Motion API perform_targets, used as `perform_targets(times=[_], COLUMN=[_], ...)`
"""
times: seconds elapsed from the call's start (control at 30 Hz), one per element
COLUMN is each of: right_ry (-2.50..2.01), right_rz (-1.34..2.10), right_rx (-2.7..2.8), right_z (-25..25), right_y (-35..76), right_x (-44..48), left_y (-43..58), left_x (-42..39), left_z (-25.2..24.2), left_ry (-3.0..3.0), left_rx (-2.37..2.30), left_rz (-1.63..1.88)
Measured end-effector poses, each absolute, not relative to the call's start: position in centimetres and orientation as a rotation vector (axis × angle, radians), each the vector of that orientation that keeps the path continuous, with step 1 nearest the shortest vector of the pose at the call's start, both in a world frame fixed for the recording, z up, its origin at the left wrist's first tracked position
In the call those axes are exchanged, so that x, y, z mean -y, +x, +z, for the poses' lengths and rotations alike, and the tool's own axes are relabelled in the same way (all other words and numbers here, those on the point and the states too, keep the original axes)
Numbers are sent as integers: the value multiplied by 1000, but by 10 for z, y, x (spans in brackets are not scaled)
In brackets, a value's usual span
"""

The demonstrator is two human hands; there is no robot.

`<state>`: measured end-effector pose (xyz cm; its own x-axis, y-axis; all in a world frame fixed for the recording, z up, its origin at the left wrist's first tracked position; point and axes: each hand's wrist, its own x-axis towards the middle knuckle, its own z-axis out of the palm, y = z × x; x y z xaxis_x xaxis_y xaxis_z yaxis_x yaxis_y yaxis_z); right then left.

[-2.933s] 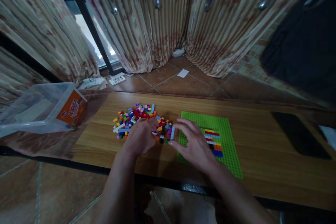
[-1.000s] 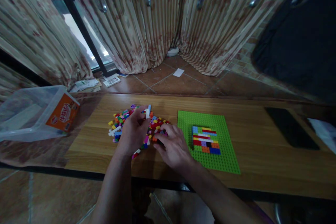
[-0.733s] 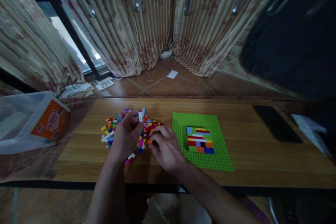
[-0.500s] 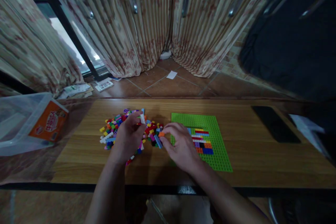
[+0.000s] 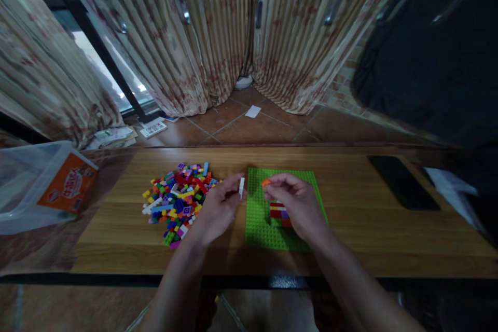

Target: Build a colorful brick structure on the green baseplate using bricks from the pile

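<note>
My left hand (image 5: 220, 207) is closed on a white building brick (image 5: 241, 187), held upright just left of the green baseplate (image 5: 259, 233). Over the plate, my right hand (image 5: 298, 202) pinches a small orange brick (image 5: 266, 183) between thumb and fingertips. Below and partly behind that hand, rows of coloured bricks (image 5: 277, 211) are fixed to the plate; the hand hides much of them. To the left of my left hand a heap of mixed loose bricks (image 5: 177, 202) is spread on the table.
A clear plastic box (image 5: 23, 181) with an orange label stands at the left end of the wooden table (image 5: 112, 228). A dark flat slab (image 5: 404, 181) lies on the right side. Striped curtains (image 5: 218, 41) hang beyond the table.
Both hands have moved right, away from the brick heap. My right hand with the orange brick is now above the baseplate, and my left brings the white brick near the plate's edge.
</note>
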<state>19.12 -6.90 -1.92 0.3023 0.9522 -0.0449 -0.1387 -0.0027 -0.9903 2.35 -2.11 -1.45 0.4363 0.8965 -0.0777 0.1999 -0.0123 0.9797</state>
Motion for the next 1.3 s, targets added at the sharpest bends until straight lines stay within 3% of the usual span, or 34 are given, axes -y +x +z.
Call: perform_targets(times=[0.33,0.7,1.3], right_ry=[-1041,-1679,-1722], right_rz=[1327,773,583], right_rx=[456,1321,1712], right_z=[-4,-37,-33], right_y=[244,255,261], right_x=[72,73,70], left_y=[48,80,92], left_x=[27,27,24], left_z=[-20,-24,-34], left_ry=[1692,1917,1986], left_rx=[-995,-1184,-1243], left_rz=[648,624,661])
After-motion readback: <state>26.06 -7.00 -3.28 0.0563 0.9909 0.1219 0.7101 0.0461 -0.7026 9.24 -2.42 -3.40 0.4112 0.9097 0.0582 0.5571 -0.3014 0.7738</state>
